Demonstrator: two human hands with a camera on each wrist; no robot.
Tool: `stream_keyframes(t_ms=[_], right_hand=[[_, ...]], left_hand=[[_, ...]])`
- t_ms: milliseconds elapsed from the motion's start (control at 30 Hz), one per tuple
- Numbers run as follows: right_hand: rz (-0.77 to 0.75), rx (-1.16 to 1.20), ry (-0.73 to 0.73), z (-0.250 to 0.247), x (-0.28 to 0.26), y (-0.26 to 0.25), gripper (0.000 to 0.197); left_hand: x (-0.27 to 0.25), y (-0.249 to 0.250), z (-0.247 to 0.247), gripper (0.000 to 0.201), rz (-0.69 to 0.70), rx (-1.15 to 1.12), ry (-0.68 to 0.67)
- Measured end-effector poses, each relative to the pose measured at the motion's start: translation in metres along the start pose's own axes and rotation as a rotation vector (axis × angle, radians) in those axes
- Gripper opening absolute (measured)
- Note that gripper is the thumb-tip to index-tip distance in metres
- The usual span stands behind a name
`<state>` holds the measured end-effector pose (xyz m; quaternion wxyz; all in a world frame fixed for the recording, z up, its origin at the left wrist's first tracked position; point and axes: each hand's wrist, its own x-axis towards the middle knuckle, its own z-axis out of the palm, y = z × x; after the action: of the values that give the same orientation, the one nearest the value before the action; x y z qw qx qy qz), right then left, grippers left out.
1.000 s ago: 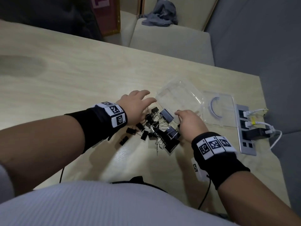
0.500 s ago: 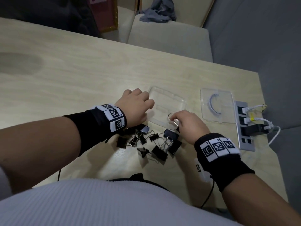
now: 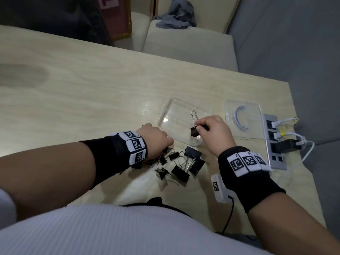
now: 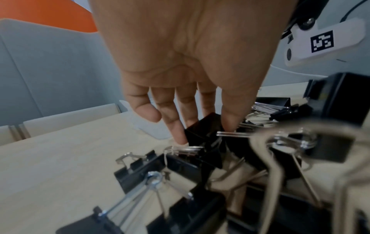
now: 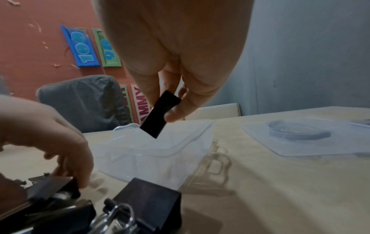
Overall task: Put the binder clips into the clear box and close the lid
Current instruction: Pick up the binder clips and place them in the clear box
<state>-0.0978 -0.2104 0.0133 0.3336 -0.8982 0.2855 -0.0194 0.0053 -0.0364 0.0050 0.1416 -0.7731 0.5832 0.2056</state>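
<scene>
The clear box [image 3: 176, 115] lies flat and open on the table, nothing in it. Just above its near right corner, my right hand [image 3: 198, 127] pinches a black binder clip [image 3: 194, 133] whose wire handles point up; the right wrist view shows the same clip [image 5: 160, 114] over the box [image 5: 152, 152]. Several black binder clips [image 3: 182, 166] lie in a loose pile in front of the box. My left hand [image 4: 204, 126] reaches into that pile, thumb and fingers pinching one binder clip [image 4: 208, 142]. The clear lid [image 3: 242, 122] lies flat to the box's right.
A grey power strip [image 3: 276, 144] with white cables and a black plug sits at the table's right edge, beside the lid. Beige seats [image 3: 187, 45] stand beyond the far edge. The wooden table [image 3: 82, 89] stretches away to the left.
The box went from tilted to flat. My right hand lifted one clip from the pile to above the box. My left hand left the box edge and dropped onto the pile.
</scene>
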Motion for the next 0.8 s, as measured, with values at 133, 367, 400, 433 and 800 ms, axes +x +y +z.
stream_keyframes(t_ms=[133, 367, 400, 433, 800], right_hand=[[-0.051, -0.043, -0.065, 0.004, 0.003, -0.002, 0.029], [-0.056, -0.23, -0.163, 0.006, 0.01, 0.004, 0.033], [-0.062, -0.239, -0.163, 0.006, 0.01, 0.004, 0.033], [-0.075, -0.24, -0.148, 0.006, 0.009, 0.004, 0.033], [-0.116, -0.4, -0.298, 0.002, -0.053, 0.019, 0.018]], left_hand=[[-0.002, -0.002, -0.01, 0.038, -0.059, -0.137, 0.14], [0.018, -0.02, -0.036, 0.033, -0.246, -0.488, 0.382], [0.024, -0.022, -0.035, 0.033, -0.257, -0.462, 0.374], [0.03, -0.023, -0.034, 0.034, -0.27, -0.436, 0.357], [0.011, -0.023, -0.011, 0.03, -0.152, -0.245, 0.347]])
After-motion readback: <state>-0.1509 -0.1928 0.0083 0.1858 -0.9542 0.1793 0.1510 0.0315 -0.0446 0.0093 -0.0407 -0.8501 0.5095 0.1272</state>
